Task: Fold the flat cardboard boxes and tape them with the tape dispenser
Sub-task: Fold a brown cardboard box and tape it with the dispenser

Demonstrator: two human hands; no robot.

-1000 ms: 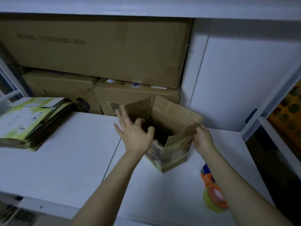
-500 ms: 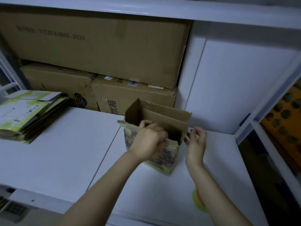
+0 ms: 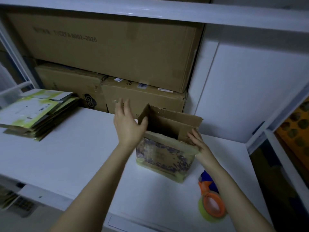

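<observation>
A small printed cardboard box stands upright on the white shelf surface, its top open and its flaps up. My left hand is at the box's left flap, fingers straight and thumb against the flap's edge. At the right corner, my right hand touches the right flap with straight fingers. An orange and blue tape dispenser with a yellowish roll lies on the surface to the box's right front, partly behind my right forearm. A stack of flat green-and-white boxes lies at the far left.
Large brown cartons are stacked at the back of the shelf, just behind the small box. A white upright panel closes the right side. A white shelf board runs overhead. An orange patterned thing sits beyond the right frame.
The box has turned so its printed side faces me. My left hand opened and moved from the near flap to the left flap; my right hand came onto the right flap.
</observation>
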